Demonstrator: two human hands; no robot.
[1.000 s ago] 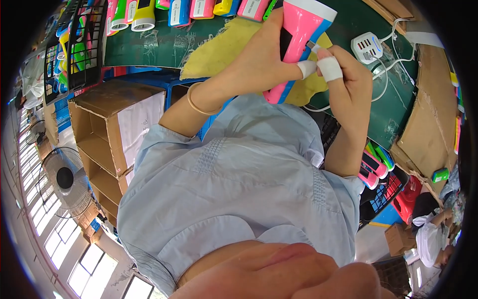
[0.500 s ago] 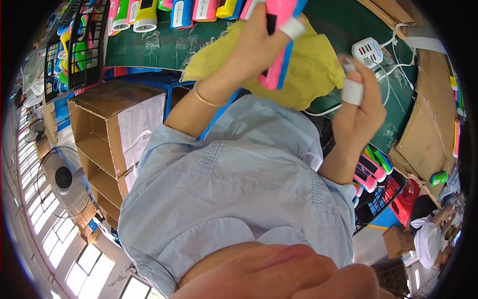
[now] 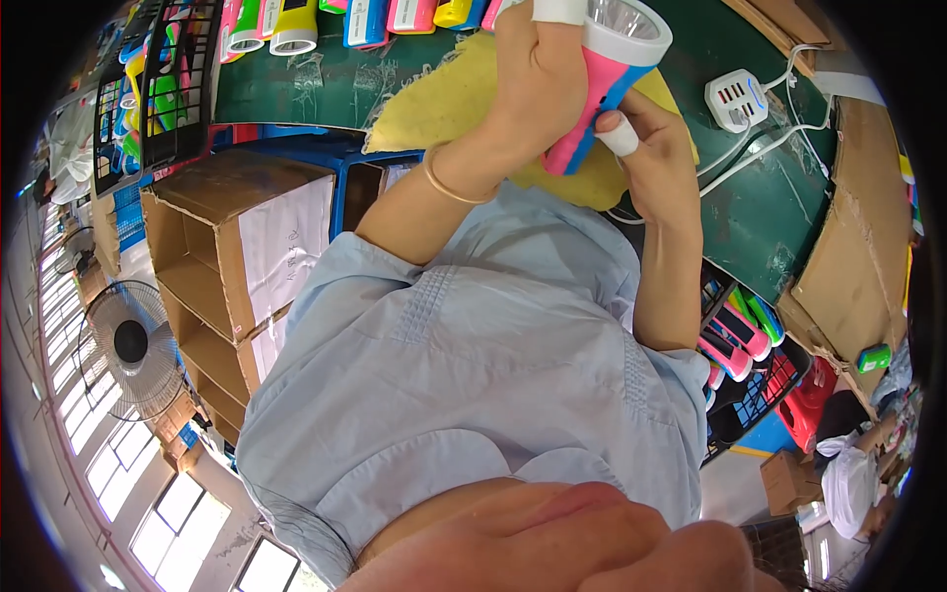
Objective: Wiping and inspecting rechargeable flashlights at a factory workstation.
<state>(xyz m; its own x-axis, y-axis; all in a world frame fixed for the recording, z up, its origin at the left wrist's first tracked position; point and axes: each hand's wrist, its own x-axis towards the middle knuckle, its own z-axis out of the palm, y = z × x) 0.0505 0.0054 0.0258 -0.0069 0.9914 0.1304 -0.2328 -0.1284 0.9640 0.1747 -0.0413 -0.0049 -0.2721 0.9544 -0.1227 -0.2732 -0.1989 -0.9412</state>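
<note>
A pink and blue flashlight (image 3: 604, 81) with a white-rimmed lens is tilted over the table, its lens end up and away from me. My left hand (image 3: 541, 84) is closed round its left side, a white wrap on the thumb. From the right, my right hand (image 3: 659, 163) grips the blue side of the body. Its wrapped thumb presses near a small dark switch, and some fingers are partly hidden behind the flashlight. Beneath both hands a yellow cloth (image 3: 434, 111) lies on the green table (image 3: 335, 94).
Several colourful flashlights (image 3: 367, 22) line the table's far edge. A white charging hub (image 3: 735, 99) with cables sits at right. Black baskets (image 3: 178, 89) of flashlights stand at left and lower right. Below the table's left edge is a cardboard shelf box (image 3: 237, 197); a fan (image 3: 130, 340) is further left.
The flashlight has swung so its lens now shows at the upper right. My right hand has moved left from beside the hub and taken hold of the body.
</note>
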